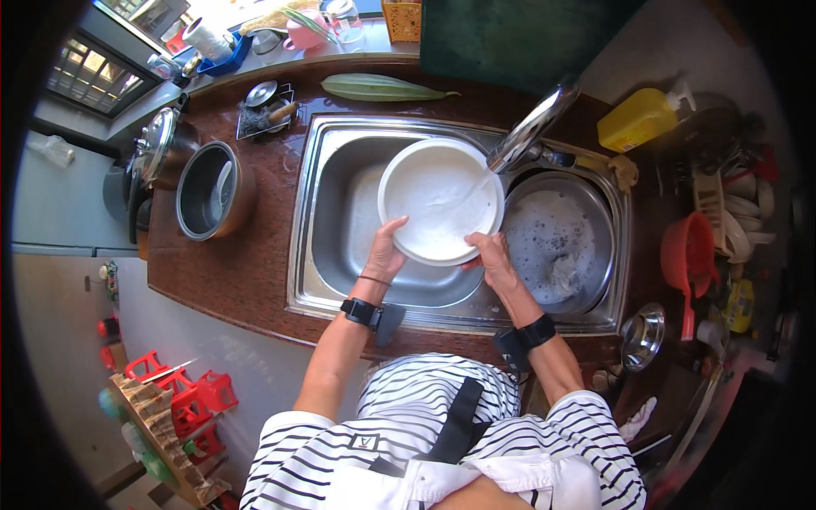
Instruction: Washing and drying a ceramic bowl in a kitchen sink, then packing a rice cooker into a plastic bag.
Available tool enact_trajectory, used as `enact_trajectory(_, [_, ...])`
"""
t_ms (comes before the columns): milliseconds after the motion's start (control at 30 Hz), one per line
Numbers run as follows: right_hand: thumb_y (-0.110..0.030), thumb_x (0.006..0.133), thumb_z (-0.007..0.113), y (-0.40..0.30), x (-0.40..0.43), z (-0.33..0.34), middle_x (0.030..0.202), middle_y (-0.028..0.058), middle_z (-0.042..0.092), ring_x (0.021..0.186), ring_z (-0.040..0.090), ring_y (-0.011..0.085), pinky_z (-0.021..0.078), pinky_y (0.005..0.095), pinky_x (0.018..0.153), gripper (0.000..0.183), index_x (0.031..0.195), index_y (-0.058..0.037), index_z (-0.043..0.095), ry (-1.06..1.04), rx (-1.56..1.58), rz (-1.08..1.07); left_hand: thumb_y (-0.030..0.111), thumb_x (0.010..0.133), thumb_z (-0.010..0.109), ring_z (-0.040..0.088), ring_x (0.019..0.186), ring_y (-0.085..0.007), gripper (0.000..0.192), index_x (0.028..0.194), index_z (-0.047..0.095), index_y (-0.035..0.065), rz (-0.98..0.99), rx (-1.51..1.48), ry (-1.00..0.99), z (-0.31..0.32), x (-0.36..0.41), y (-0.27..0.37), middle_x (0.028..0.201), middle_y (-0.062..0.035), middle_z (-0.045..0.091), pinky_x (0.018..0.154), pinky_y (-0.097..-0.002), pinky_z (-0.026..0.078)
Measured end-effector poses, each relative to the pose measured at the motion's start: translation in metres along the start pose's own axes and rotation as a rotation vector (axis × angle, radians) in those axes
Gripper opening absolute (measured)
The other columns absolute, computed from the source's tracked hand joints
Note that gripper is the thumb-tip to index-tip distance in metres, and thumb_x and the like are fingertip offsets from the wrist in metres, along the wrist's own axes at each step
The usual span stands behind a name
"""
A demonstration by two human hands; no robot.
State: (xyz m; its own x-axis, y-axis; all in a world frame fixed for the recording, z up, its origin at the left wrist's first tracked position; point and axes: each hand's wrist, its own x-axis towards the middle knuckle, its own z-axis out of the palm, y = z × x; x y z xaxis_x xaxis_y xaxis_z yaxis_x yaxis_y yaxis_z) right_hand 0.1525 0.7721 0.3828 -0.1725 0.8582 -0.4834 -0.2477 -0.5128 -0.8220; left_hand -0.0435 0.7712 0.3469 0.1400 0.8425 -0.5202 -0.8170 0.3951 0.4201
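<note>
Both hands hold a round white bowl [440,197] over the left sink basin [347,210]. My left hand [387,248] grips its lower left rim, thumb on the edge. At the lower right rim, my right hand [492,255] has its thumb over the inside; fingers of both hands are partly hidden under the bowl. A thin stream of water runs from the chrome faucet [532,131] into the bowl. To the right, a metal basin [609,255] of sudsy water with a whitish cloth [565,274] in it fills the other sink compartment.
A dark pot [245,197] with a spoon stands left of the sink. Behind lie a ridged gourd [389,88] and a wire rack [264,127] with a scouring pad. On the right are a yellow pump bottle [637,121], a red dipper [685,255] and a small metal bowl [644,338].
</note>
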Motion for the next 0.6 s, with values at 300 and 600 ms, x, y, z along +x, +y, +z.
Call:
enact_trajectory(300, [-0.008, 0.068, 0.050, -0.024, 0.004, -0.013, 0.083, 0.0207, 0.062, 0.074, 0.062, 0.0314, 0.0501, 0.0371, 0.060, 0.034, 0.100, 0.0028, 0.055, 0.317, -0.770, -0.461, 0.015, 0.077, 0.064, 0.057, 0.091, -0.0213, 0.035, 0.109, 0.051, 0.0080, -0.265, 0.285, -0.076, 0.009, 0.032, -0.039, 0.102, -0.0078, 0.057, 0.078, -0.0344, 0.050])
enact_trajectory(600, [-0.010, 0.074, 0.059, -0.054, -0.015, -0.001, 0.068, 0.0189, 0.060, 0.068, 0.060, 0.0367, 0.0469, 0.0431, 0.060, 0.025, 0.098, -0.0061, 0.054, 0.311, -1.253, -0.614, 0.008, 0.071, 0.064, 0.063, 0.079, -0.0213, 0.028, 0.100, 0.061, 0.0066, 0.215, 1.048, 0.058, 0.006, 0.044, 0.024, 0.089, -0.0077, 0.064, 0.065, -0.0296, 0.050])
